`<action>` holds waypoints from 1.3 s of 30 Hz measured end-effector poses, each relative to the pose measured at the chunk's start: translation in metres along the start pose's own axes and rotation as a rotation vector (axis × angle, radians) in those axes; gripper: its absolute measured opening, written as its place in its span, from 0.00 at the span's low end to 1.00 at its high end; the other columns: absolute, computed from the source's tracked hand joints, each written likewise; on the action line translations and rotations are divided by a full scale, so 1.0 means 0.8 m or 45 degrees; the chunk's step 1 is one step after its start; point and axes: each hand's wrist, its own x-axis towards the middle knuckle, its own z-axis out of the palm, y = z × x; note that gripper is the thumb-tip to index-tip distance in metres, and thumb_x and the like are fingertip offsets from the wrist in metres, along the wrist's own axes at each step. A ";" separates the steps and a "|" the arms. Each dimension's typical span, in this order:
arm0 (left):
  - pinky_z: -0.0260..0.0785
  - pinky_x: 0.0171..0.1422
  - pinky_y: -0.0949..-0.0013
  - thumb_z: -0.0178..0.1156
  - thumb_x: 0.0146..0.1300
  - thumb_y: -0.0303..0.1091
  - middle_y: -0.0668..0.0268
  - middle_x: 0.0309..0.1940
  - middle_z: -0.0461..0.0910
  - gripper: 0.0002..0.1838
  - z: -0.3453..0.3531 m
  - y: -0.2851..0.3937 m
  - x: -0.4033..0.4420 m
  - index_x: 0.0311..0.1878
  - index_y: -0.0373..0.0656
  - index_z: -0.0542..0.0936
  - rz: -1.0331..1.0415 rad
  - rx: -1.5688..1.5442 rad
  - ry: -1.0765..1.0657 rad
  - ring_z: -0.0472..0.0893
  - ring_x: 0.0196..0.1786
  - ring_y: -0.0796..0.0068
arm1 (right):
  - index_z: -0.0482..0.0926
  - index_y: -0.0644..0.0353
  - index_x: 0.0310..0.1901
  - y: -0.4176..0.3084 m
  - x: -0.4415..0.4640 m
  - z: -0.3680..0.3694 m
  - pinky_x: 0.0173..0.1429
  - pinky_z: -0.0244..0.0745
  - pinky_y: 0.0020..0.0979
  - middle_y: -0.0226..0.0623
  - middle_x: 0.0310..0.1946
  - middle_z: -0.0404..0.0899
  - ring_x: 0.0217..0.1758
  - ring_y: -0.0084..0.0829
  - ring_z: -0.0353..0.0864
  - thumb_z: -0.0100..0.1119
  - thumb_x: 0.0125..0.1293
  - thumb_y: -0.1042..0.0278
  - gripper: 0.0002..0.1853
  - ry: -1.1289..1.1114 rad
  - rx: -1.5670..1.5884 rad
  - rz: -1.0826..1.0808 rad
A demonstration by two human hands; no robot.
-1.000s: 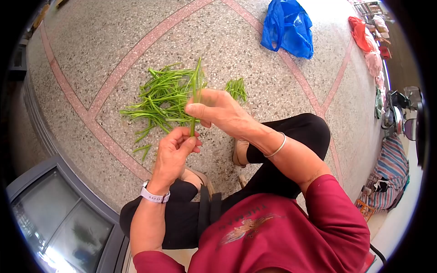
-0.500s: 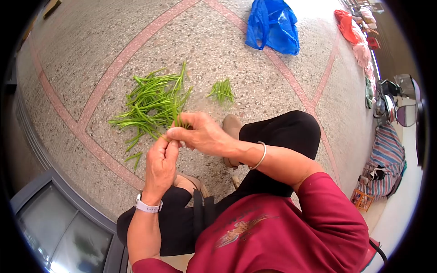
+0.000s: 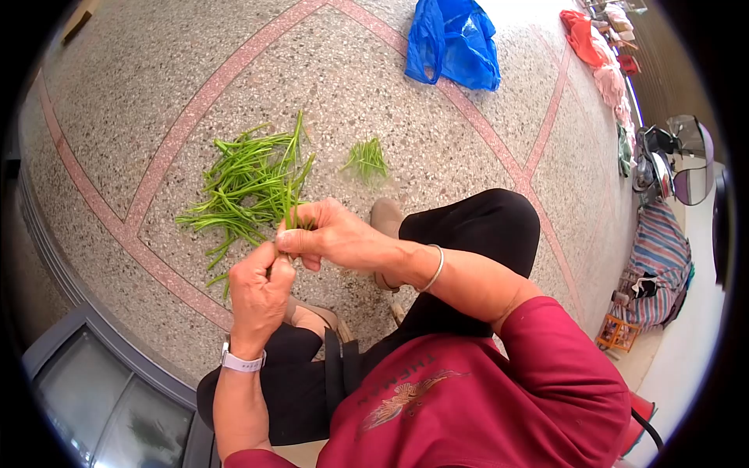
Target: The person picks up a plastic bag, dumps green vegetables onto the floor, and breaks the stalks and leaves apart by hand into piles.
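your right hand [image 3: 326, 234] is pinching green stems [image 3: 289, 207], which are pointing far; your left hand [image 3: 261, 288] is touching it on the near side, fingers curling, the view not showing whether they are gripping anything. a slack pinch could be letting stems slip; uneven pressure could be bruising them. just beyond, left, the larger pile [image 3: 248, 179] is lying close enough to be snagging them. right, the small pile [image 3: 365, 158] is sitting near your shoe [image 3: 385, 218], where a careless foot could be scattering it.

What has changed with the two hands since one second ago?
The right hand has come down toward the left hand, fingertips now close together. It still holds green stalk. The small green pile and blue bag stayed in place.
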 end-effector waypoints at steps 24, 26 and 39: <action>0.75 0.59 0.54 0.59 0.63 0.29 0.40 0.47 0.80 0.28 -0.151 -0.273 -0.038 0.63 0.22 0.69 -0.888 0.993 0.093 0.83 0.51 0.48 | 0.84 0.63 0.41 0.205 0.085 -0.238 0.54 0.79 0.45 0.55 0.39 0.84 0.47 0.55 0.83 0.58 0.61 0.72 0.09 1.147 -1.565 0.113; 0.69 0.65 0.53 0.60 0.62 0.31 0.37 0.52 0.78 0.27 -0.137 -0.256 -0.034 0.61 0.23 0.71 -0.680 1.015 0.089 0.78 0.57 0.44 | 0.84 0.62 0.40 0.222 0.097 -0.194 0.58 0.77 0.44 0.54 0.44 0.80 0.50 0.53 0.81 0.53 0.57 0.81 0.12 0.736 -1.281 0.027; 0.73 0.49 0.59 0.59 0.63 0.37 0.51 0.39 0.84 0.17 -0.079 -0.196 -0.007 0.48 0.35 0.82 -0.462 0.356 -0.123 0.83 0.42 0.57 | 0.83 0.60 0.36 0.270 0.082 -0.122 0.47 0.77 0.39 0.41 0.39 0.83 0.42 0.42 0.82 0.61 0.53 0.78 0.08 0.194 -1.428 -0.001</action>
